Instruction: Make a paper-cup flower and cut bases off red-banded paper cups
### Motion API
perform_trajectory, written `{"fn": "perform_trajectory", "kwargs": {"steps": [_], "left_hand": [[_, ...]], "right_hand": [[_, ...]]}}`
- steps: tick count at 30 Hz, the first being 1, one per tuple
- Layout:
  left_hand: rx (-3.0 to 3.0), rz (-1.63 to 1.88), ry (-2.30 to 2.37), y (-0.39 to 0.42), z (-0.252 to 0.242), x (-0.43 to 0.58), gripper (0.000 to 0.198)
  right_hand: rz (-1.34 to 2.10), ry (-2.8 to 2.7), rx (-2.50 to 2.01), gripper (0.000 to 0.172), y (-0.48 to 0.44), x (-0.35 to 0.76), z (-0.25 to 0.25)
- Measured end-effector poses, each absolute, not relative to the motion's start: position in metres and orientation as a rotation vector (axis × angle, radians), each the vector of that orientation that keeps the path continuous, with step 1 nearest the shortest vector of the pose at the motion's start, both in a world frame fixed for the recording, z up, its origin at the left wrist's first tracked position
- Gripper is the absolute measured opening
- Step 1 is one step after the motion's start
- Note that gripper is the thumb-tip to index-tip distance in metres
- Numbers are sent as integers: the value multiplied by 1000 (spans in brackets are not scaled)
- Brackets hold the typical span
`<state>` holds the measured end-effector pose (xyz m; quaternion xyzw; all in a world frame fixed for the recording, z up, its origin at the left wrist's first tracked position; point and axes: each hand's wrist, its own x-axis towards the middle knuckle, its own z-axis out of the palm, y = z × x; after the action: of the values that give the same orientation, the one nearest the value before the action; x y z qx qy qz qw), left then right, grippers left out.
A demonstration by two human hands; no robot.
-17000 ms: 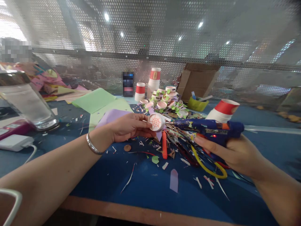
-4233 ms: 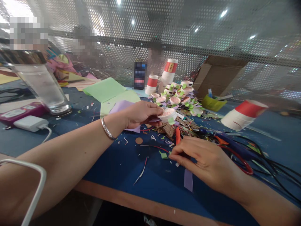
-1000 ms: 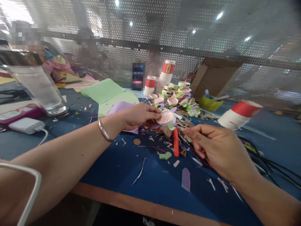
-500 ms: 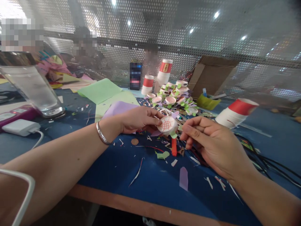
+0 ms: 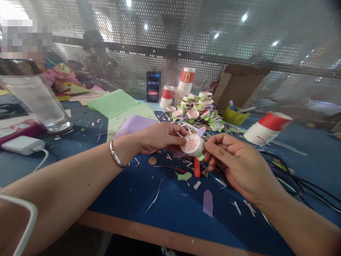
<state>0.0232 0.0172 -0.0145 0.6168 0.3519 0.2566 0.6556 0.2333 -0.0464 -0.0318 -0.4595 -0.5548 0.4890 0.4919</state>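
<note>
My left hand [image 5: 157, 137] pinches a small round cut-off cup bottom [image 5: 191, 144], white with a red grid print, held over the blue table [image 5: 170, 206]. A purple paper petal and a green leaf piece [image 5: 200, 156] stick out from its edge. My right hand [image 5: 237, 167] is closed, thumb and fingers pressing at the right rim of the cup bottom beside the green piece. An orange strip [image 5: 196, 171] lies on the table just below.
A heap of finished cup-bottom flowers [image 5: 198, 112] sits behind, with red-and-white paper cups [image 5: 266, 128], stacked cups [image 5: 185, 83], a cardboard box [image 5: 239, 87], green and purple paper sheets [image 5: 117, 103], a glass jar [image 5: 34, 97], black cables [image 5: 301, 185] and scattered scraps. People sit beyond the perforated screen.
My right hand has come up from the table with a small green piece and closed in on the cup bottom's right rim. Earlier it held a blue glue gun, now put down.
</note>
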Motion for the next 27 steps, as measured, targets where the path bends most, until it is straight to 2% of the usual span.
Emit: {"fn": "perform_trajectory", "kwargs": {"steps": [27], "left_hand": [[1414, 647, 762, 15, -14, 25, 7]], "right_hand": [[1260, -1329, -1062, 24, -47, 236, -33]]}}
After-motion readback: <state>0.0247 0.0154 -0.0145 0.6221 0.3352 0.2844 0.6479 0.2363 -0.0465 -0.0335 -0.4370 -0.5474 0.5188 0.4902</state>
